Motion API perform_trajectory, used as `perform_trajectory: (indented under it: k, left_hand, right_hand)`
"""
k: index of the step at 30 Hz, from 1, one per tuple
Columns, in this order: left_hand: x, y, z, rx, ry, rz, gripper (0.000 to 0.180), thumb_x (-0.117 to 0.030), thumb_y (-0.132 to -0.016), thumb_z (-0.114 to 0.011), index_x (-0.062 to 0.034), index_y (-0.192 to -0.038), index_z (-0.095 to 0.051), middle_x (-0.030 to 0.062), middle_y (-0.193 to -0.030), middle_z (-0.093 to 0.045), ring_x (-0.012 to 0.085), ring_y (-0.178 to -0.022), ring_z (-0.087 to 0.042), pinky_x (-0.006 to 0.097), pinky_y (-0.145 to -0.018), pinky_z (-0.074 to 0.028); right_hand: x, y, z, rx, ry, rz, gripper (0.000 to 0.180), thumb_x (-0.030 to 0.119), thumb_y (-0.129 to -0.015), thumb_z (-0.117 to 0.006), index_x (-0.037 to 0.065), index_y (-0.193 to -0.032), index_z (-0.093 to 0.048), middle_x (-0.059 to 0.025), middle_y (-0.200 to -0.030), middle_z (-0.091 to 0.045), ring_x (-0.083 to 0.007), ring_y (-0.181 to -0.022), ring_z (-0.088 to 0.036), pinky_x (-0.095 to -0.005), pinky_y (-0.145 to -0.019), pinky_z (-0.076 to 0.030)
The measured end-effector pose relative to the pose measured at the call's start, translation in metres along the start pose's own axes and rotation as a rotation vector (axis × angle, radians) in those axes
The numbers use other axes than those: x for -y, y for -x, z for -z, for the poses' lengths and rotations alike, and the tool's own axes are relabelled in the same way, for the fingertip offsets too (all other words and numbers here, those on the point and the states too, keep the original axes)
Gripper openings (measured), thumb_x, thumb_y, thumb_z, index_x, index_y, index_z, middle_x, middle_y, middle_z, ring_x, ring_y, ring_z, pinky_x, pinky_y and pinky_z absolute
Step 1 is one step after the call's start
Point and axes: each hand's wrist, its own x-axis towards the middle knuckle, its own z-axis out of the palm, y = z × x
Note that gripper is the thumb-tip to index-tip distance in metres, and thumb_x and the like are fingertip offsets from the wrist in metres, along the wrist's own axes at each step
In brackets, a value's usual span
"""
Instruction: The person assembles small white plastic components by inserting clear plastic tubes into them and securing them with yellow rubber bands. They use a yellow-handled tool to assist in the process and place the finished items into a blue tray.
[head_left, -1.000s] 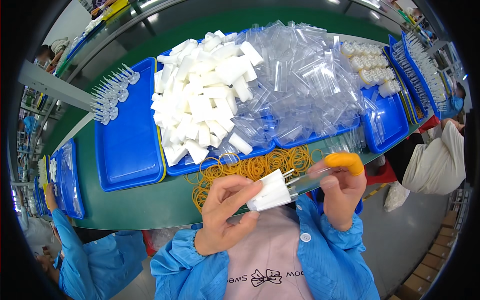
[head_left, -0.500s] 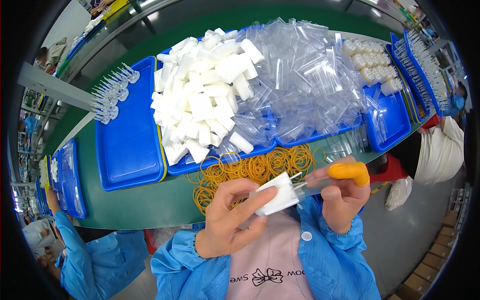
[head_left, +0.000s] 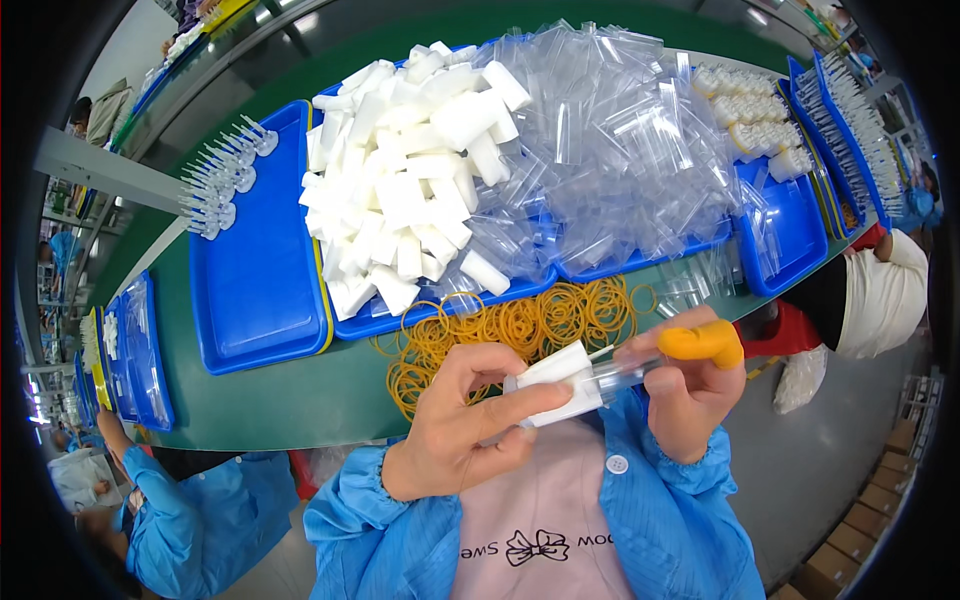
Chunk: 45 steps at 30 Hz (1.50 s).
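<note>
The left hand (head_left: pixel 460 425) gripped a white foam block (head_left: pixel 556 383); the right hand (head_left: pixel 690 385), at three o'clock, pinched a clear tube (head_left: pixel 622 377), apparently mid-insertion, needing steady alignment.

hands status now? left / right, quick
Left hand: closed on the white folded piece.
Right hand: closed on the clear tube, orange finger cot on the forefinger.

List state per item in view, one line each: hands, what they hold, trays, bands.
left hand: gripping white folded piece
right hand: pinching clear tube, orange finger cot on
middle blue tray: heaped with white pieces
left blue tray: mostly bare
rubber bands: loose pile on belt
</note>
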Motion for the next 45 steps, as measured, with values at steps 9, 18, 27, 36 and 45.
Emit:
perform_trajectory:
  k: [9,18,27,36,45]
  left_hand:
    - [-0.005,-0.001,-0.001,-0.106,-0.15,-0.102,0.048,0.0,-0.065,-0.064,-0.0059,-0.113,-0.065,0.015,-0.107,-0.05,0.025,-0.094,-0.055,0.034,-0.081,-0.047]
    - [0.002,-0.002,-0.01,-0.288,0.669,0.295,0.045,-0.001,-0.075,-0.072,0.0048,-0.116,-0.053,0.0142,-0.117,-0.05,0.0218,-0.107,-0.056,0.034,-0.089,-0.049]
    - [0.008,0.005,-0.003,-0.244,0.803,0.221,0.043,0.0,-0.079,-0.07,0.0056,-0.116,-0.05,0.0134,-0.12,-0.046,0.0219,-0.109,-0.054,0.035,-0.092,-0.048]
    - [0.005,0.008,-0.01,-0.245,0.815,0.197,0.04,-0.002,-0.078,-0.071,0.0048,-0.113,-0.054,0.013,-0.117,-0.047,0.0217,-0.108,-0.055,0.035,-0.093,-0.048]
    - [0.001,0.002,-0.011,-0.234,0.78,0.268,0.044,-0.002,-0.076,-0.073,0.0048,-0.115,-0.054,0.0135,-0.118,-0.047,0.0216,-0.108,-0.054,0.035,-0.093,-0.048]
  right_hand:
    - [0.009,-0.009,0.0,0.091,-0.167,-0.197,0.024,0.003,-0.075,-0.073,-0.002,-0.094,-0.059,-0.0149,-0.09,-0.06,-0.0216,-0.079,-0.064,-0.0305,-0.072,-0.05]
    - [0.007,-0.018,-0.006,0.079,0.145,0.217,0.023,0.008,-0.073,-0.072,0.0,-0.093,-0.061,-0.0133,-0.089,-0.062,-0.0254,-0.084,-0.061,-0.0384,-0.077,-0.049]
    - [0.003,-0.004,-0.004,-0.017,0.304,0.205,0.016,0.012,-0.068,-0.07,0.008,-0.083,-0.064,-0.0043,-0.087,-0.063,-0.0276,-0.104,-0.051,-0.0532,-0.1,-0.03]
    - [0.009,0.002,-0.015,0.12,0.246,0.106,0.017,0.006,-0.064,-0.07,0.008,-0.08,-0.064,-0.0033,-0.086,-0.062,-0.0279,-0.103,-0.052,-0.0543,-0.099,-0.031]
    - [0.006,0.002,-0.015,0.1,0.2,0.095,0.021,0.008,-0.065,-0.074,0.006,-0.084,-0.065,-0.0045,-0.088,-0.06,-0.0287,-0.104,-0.052,-0.0512,-0.095,-0.034]
